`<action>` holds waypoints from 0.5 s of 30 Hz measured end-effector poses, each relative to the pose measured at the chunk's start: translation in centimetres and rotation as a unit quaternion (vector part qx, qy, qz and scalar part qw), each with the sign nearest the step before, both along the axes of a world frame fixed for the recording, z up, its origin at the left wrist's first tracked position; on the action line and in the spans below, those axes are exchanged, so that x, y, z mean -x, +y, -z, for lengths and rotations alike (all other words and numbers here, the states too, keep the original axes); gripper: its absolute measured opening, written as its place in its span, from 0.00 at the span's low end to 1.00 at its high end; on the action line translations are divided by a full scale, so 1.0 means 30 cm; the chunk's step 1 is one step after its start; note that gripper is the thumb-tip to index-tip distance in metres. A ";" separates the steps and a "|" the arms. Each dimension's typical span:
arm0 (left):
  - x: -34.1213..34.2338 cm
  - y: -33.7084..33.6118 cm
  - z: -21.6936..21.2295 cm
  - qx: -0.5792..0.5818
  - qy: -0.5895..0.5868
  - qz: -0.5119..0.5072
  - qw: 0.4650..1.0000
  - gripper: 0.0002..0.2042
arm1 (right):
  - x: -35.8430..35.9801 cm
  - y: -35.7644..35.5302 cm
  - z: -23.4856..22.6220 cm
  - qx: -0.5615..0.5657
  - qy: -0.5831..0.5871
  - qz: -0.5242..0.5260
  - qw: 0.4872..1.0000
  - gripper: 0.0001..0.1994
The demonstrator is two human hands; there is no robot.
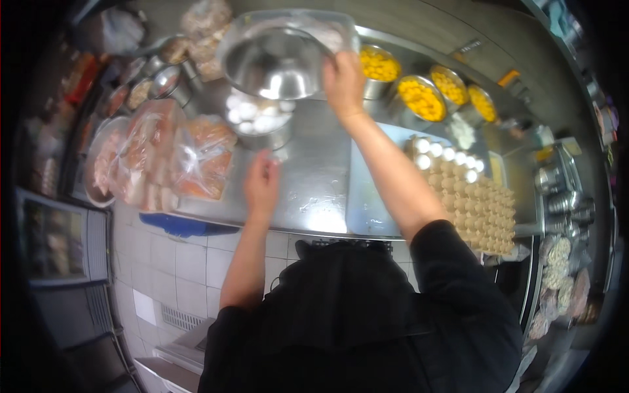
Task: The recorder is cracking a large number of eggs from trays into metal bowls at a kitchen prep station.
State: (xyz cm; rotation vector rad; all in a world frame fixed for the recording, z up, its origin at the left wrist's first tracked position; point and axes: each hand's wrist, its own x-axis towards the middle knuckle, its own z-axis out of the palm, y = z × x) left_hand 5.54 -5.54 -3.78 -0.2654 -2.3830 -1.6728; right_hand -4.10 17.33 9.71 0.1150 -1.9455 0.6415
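My right hand (343, 84) grips the right edge of a shiny steel bowl (275, 65) and holds it tilted, its inside in view. Behind the bowl is a clear plastic tub (295, 16). Just below the bowl stands a metal pot (265, 139) heaped with white eggs (259, 118); the bowl hides part of them. My left hand (262, 180) is close to the near side of this pot, slightly blurred, with loosely bent fingers and nothing seen in them.
Bagged meat (147, 150) and bagged orange food (204, 157) lie at the left. On the right are a pale cutting board (373, 190), stacked egg trays (472, 203) with several white eggs, and metal pots of yellow pieces (421, 98). The steel counter (308, 164) has wet marks.
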 end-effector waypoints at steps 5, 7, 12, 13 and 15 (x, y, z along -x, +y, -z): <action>-0.003 0.020 -0.029 -0.058 -0.022 0.037 0.997 0.16 | -0.065 0.071 0.070 0.316 -0.117 0.038 0.941 0.08; -0.049 -0.011 0.070 -0.074 -0.060 0.034 0.995 0.16 | -0.167 0.068 0.106 0.443 -0.159 0.026 0.882 0.10; -0.140 -0.033 0.192 -0.083 -0.122 0.079 0.986 0.15 | -0.406 0.149 0.315 0.519 -0.299 0.069 0.798 0.11; -0.151 -0.036 0.204 -0.082 -0.137 0.089 0.983 0.14 | -0.448 0.137 0.344 0.520 -0.298 0.071 0.797 0.11; -0.147 -0.029 0.205 -0.078 -0.150 0.102 0.980 0.14 | -0.505 0.126 0.406 0.560 -0.304 0.054 0.769 0.11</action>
